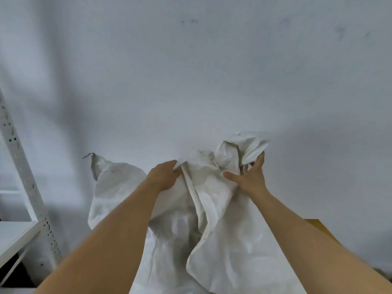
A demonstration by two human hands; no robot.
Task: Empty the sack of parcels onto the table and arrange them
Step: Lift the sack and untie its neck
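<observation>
A large white woven sack (212, 209) hangs in front of me, held up against a white wall, its fabric crumpled and folded. My left hand (164, 176) grips a bunched fold of the sack near its top. My right hand (251, 178) holds the crumpled upper end, fingers curled into the fabric and thumb pressed on the front. A frayed cord (92, 164) dangles from the sack's left corner. At the right edge, behind my right forearm, a brown cardboard parcel (320, 228) shows. The table and the sack's lower end are hidden.
A white metal shelving rack (23, 177) with a perforated upright stands at the left, with one shelf board (14, 236) low down. A plain white wall (191, 71) fills the background.
</observation>
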